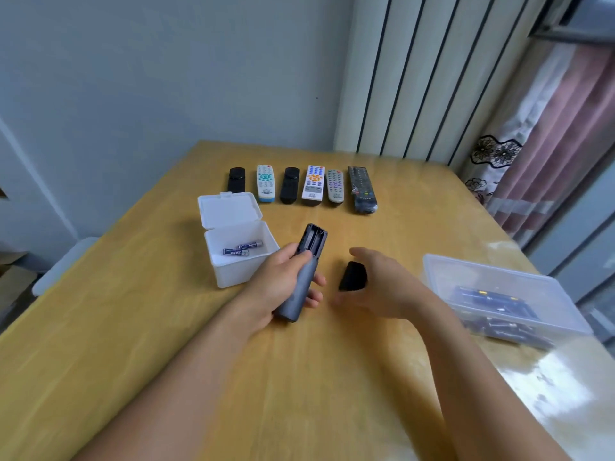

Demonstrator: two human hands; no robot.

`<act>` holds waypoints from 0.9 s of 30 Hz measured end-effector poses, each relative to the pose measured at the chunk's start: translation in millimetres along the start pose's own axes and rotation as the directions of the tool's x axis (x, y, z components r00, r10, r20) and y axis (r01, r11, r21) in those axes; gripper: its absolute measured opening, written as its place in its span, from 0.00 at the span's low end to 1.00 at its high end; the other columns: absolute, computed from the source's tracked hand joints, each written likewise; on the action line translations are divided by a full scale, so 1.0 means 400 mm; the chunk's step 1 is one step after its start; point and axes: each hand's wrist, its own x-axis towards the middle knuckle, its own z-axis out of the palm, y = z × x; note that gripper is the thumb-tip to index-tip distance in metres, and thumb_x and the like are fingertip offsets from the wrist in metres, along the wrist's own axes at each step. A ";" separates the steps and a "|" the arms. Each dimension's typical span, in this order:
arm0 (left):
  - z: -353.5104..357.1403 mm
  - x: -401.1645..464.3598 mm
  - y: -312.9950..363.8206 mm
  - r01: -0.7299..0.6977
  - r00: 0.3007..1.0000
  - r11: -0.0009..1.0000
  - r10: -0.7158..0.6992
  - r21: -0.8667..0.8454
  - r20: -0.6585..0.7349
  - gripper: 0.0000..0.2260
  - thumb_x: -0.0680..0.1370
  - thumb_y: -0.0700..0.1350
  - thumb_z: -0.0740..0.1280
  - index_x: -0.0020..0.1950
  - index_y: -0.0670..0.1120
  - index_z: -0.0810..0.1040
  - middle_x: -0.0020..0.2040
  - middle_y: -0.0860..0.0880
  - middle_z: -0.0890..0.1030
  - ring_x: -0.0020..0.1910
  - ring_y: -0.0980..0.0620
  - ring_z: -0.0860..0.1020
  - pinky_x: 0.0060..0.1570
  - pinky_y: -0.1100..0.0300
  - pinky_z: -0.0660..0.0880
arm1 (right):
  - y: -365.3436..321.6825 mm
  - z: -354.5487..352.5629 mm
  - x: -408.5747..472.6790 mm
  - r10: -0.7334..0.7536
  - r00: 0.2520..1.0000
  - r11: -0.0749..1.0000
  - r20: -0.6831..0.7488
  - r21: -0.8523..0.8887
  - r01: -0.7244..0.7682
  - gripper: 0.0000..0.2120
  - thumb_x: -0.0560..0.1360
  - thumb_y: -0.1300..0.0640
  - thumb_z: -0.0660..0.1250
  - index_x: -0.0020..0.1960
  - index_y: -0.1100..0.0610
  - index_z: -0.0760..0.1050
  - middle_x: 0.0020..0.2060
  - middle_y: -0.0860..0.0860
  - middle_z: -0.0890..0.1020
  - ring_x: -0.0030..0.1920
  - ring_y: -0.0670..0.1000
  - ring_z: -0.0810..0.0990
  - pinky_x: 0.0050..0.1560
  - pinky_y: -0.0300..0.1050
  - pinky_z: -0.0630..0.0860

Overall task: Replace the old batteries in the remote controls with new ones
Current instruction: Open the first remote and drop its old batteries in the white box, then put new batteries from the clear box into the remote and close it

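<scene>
My left hand [283,287] grips a grey remote [301,277] back side up, its battery bay [312,239] open and empty. The remote's black battery cover [352,276] lies on the table just under my right hand [382,281], whose fingers are relaxed and hover over it. Two blue batteries [241,249] lie in a small white box [239,251] with its lid flipped up, left of the remote. A clear plastic tub [499,294] at the right holds several blue batteries.
Several other remotes [312,186] lie in a row at the far side of the wooden table [299,377]. A radiator and curtains stand behind and to the right. A white chair edge shows at the left.
</scene>
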 end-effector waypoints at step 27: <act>0.009 -0.017 0.000 -0.035 0.999 0.993 0.037 0.113 -0.016 0.11 0.86 0.46 0.56 0.55 0.42 0.75 0.40 0.42 0.81 0.30 0.47 0.75 0.28 0.56 0.74 | -0.001 0.064 0.012 -0.031 0.923 0.956 -0.384 0.258 0.139 0.30 0.73 0.53 0.74 0.72 0.57 0.71 0.64 0.52 0.79 0.63 0.53 0.77 0.62 0.46 0.76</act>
